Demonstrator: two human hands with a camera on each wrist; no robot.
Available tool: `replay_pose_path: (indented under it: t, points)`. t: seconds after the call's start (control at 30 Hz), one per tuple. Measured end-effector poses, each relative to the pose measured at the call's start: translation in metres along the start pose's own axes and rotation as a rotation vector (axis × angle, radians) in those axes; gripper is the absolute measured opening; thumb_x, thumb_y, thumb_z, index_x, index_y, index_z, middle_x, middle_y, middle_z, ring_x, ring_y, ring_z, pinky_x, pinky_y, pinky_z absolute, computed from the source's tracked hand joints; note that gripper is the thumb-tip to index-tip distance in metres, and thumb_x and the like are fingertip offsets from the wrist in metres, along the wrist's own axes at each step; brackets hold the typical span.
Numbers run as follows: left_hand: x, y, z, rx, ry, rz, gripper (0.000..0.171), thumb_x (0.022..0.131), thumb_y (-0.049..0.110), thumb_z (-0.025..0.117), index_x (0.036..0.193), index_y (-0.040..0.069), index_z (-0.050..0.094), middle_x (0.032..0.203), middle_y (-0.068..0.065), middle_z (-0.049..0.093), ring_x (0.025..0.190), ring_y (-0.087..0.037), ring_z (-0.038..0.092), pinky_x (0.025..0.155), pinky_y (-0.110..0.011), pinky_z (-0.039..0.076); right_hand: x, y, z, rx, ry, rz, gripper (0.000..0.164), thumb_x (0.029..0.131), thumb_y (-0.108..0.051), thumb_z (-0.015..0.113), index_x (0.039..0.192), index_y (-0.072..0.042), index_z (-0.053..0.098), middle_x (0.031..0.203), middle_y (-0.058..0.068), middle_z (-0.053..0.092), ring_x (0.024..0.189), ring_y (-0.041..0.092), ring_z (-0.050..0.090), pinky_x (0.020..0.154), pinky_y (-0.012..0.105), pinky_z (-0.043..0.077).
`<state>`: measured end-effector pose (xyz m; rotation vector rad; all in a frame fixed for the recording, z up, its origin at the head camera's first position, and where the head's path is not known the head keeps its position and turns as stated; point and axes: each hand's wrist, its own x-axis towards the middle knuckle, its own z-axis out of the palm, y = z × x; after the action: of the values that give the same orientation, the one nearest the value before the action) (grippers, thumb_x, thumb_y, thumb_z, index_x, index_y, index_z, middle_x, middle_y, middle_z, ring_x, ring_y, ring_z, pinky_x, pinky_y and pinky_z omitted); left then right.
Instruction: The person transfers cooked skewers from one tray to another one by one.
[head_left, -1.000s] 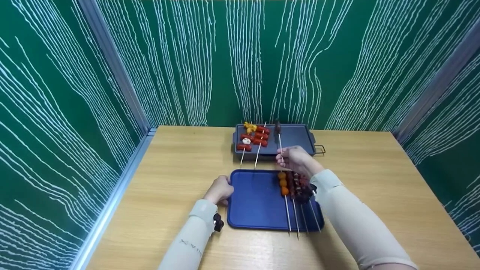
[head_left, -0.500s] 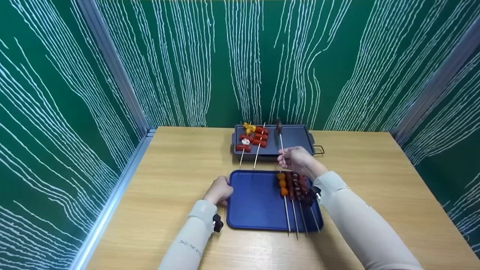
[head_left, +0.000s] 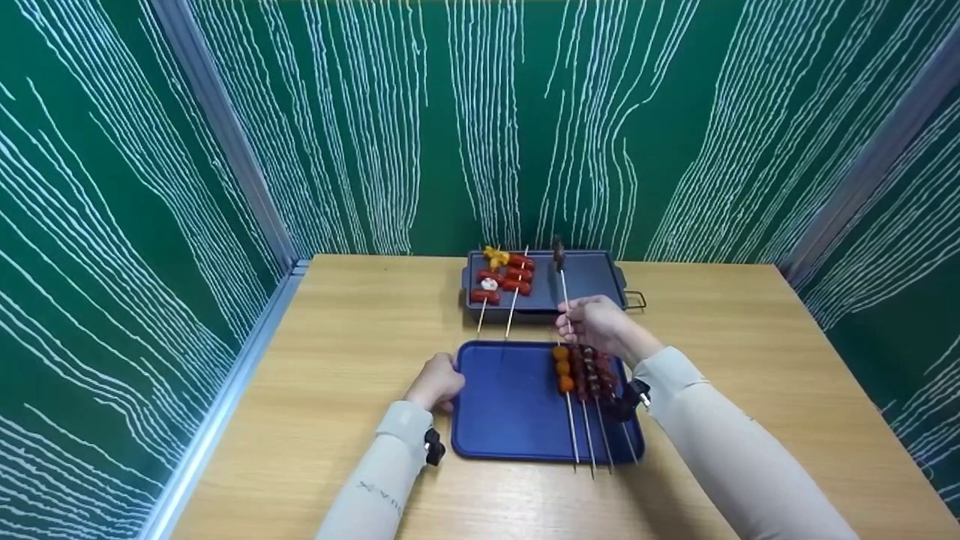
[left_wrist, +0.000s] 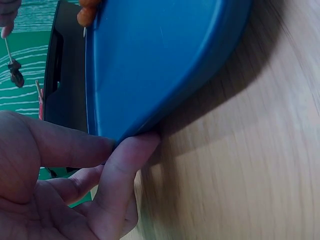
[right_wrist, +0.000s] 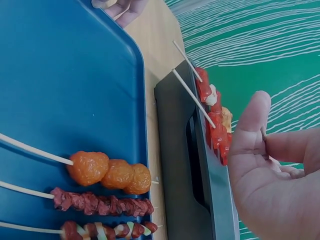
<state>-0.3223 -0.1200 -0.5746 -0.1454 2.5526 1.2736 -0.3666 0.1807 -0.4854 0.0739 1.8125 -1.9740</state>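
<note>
— Right hand (head_left: 596,321)?
— Pinching a dark-tipped skewer (head_left: 560,279) by its stick, tip over the black grill pan (head_left: 592,274).
— Left hand (head_left: 436,381)?
— Gripping the blue tray's (head_left: 510,405) left rim on the bench (head_left: 345,360), thumb and fingers closed around the edge.

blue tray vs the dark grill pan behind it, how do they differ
The blue tray lies nearer the person, the left hand gripping its edge; the dark grill pan sits farther back, against the green wall. The tray holds skewers bunched at its right side; the pan's lie at its left, and the right hand holds another above it. Both rest on the wooden table.
</note>
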Motion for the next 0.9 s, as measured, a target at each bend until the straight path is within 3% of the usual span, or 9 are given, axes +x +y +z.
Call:
replay_pose_path:
  t: [0.27,0.73,0.9]
  points:
    - [-0.002,0.001,-0.001,0.018,-0.003,0.009,0.013,0.09,-0.002,0.044,0.085,0.009,0.049,0.079,-0.01,0.056,0.041,-0.019,0.061,0.038,-0.031,0.058,-0.008,0.0,0.0,-0.003,-0.03,-0.011,0.019,0.108,0.008,0.035,0.117,0.002,0.05,0.083,0.005,0.065,0.072,0.014,0.063,0.064,0.021,0.059]
    - [0.001,-0.002,0.001,0.009,0.009,0.016,0.013,0.091,-0.001,0.047,0.084,0.01,0.049,0.08,-0.01,0.057,0.042,-0.019,0.06,0.036,-0.03,0.056,-0.025,0.008,0.0,-0.057,-0.03,0.005,0.017,0.109,0.005,0.036,0.117,0.0,0.051,0.085,0.004,0.067,0.072,0.014,0.066,0.065,0.023,0.061]
    - [0.001,-0.001,0.001,0.009,0.011,0.0,0.009,0.092,-0.001,0.047,0.091,0.006,0.053,0.084,-0.013,0.059,0.042,-0.019,0.059,0.036,-0.03,0.056,-0.031,0.013,-0.001,-0.081,-0.048,0.001,0.021,0.108,0.005,0.034,0.119,0.0,0.051,0.087,0.005,0.069,0.073,0.014,0.067,0.068,0.024,0.062]
